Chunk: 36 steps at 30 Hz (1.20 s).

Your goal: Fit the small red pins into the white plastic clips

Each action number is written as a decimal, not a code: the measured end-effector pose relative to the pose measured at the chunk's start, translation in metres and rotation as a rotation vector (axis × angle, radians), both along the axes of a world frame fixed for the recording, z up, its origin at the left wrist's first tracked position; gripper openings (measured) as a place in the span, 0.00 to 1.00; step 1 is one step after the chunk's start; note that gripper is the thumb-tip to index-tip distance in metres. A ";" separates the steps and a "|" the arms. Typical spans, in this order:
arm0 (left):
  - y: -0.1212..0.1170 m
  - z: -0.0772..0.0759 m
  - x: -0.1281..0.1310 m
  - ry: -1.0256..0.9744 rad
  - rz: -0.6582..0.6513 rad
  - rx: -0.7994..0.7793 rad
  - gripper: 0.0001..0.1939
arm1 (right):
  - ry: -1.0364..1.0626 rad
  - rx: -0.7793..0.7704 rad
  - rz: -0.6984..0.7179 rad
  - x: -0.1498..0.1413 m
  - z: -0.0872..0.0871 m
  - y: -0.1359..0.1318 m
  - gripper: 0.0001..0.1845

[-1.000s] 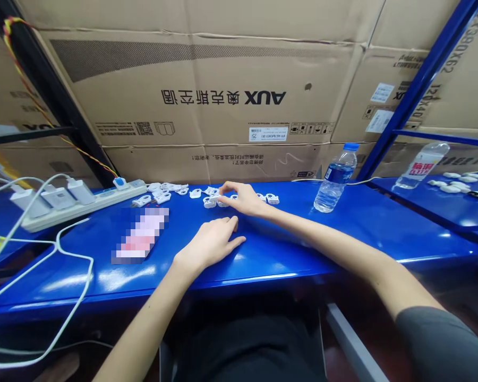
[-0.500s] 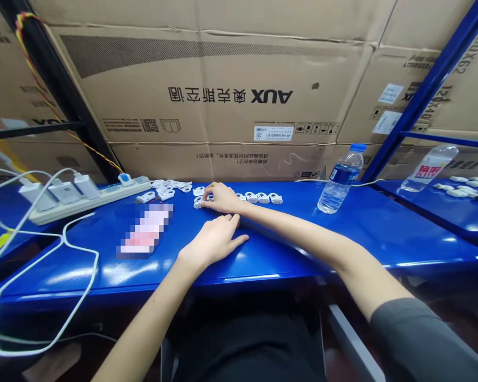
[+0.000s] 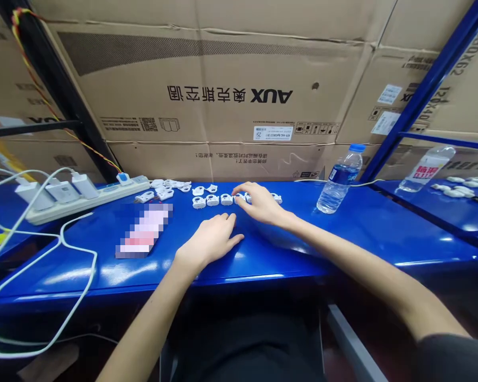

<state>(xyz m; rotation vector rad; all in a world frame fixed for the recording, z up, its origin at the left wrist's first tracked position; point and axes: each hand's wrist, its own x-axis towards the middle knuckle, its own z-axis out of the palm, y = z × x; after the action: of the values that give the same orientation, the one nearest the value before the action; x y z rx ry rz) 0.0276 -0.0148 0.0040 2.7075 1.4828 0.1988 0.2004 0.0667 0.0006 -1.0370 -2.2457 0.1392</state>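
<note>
Small white plastic clips (image 3: pixel 212 200) lie in a row on the blue shelf top (image 3: pixel 342 233), with a looser bunch of the same clips (image 3: pixel 165 189) behind them to the left. My right hand (image 3: pixel 258 202) hovers over the right part of the row with its fingers spread and curved, fingertips touching the clips; I see nothing gripped in it. My left hand (image 3: pixel 211 240) rests palm down on the shelf just in front of the row, fingers loosely together, holding nothing.
A white power strip (image 3: pixel 83 200) with several chargers and trailing white cables (image 3: pixel 40 254) lies at the left. A blurred-out flat item (image 3: pixel 143 232) lies left of my left hand. A water bottle (image 3: pixel 338 180) stands at right; cardboard boxes (image 3: pixel 231 90) wall the back. More clips (image 3: pixel 462 185) sit on the neighbouring shelf.
My right hand has moved from the left end of the clip row to its right part, leaving three clips lined up at the left. My left hand stayed put.
</note>
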 end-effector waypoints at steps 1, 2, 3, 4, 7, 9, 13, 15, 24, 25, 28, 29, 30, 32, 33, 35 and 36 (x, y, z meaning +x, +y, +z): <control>-0.001 0.001 -0.001 0.005 0.023 0.002 0.15 | 0.008 0.004 -0.037 0.013 0.001 -0.012 0.11; -0.001 0.002 -0.002 -0.001 0.053 0.008 0.15 | 0.001 0.006 -0.069 0.025 0.001 -0.025 0.11; -0.002 0.002 -0.003 -0.021 0.089 0.026 0.16 | -0.008 -0.002 -0.096 0.035 0.000 -0.038 0.13; -0.004 0.001 -0.004 -0.055 0.131 0.054 0.17 | -0.011 -0.016 -0.114 0.044 -0.001 -0.050 0.15; -0.011 -0.007 -0.008 -0.149 0.253 0.172 0.25 | -0.021 -0.081 -0.142 0.056 -0.009 -0.082 0.22; -0.017 -0.015 -0.010 -0.167 0.282 0.228 0.29 | -0.059 -0.141 -0.186 0.055 -0.016 -0.096 0.28; -0.028 -0.033 -0.013 -0.161 0.296 0.234 0.32 | -0.177 -0.234 -0.310 0.044 -0.031 -0.107 0.37; -0.030 -0.041 -0.013 -0.137 0.310 0.177 0.34 | -0.219 -0.274 -0.332 0.038 -0.035 -0.107 0.40; -0.027 -0.052 -0.014 -0.079 0.291 0.098 0.34 | -0.095 -0.219 -0.425 0.029 -0.031 -0.089 0.42; -0.027 -0.051 -0.014 -0.076 0.295 0.093 0.35 | -0.079 -0.210 -0.444 0.029 -0.034 -0.091 0.42; -0.028 -0.049 -0.014 -0.083 0.295 0.073 0.35 | -0.099 -0.244 -0.466 0.027 -0.048 -0.105 0.41; -0.028 -0.049 -0.014 -0.089 0.292 0.071 0.35 | -0.116 -0.261 -0.465 0.026 -0.052 -0.109 0.41; -0.029 -0.049 -0.014 -0.094 0.290 0.069 0.35 | -0.126 -0.269 -0.464 0.024 -0.055 -0.113 0.41; -0.030 -0.048 -0.014 -0.098 0.287 0.061 0.34 | -0.135 -0.265 -0.447 0.022 -0.057 -0.118 0.40; -0.031 -0.048 -0.014 -0.099 0.289 0.059 0.34 | -0.140 -0.264 -0.434 0.022 -0.057 -0.119 0.40; -0.033 -0.048 -0.014 -0.102 0.289 0.065 0.33 | -0.161 -0.284 -0.413 0.021 -0.055 -0.119 0.41; -0.033 -0.048 -0.014 -0.104 0.288 0.075 0.32 | -0.174 -0.303 -0.408 0.021 -0.053 -0.119 0.41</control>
<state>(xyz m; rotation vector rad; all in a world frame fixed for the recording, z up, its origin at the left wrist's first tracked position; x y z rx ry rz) 0.0135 -0.0479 -0.0444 2.4802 1.8619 0.4069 0.2212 -0.0521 -0.0526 -1.7060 -2.1522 0.2241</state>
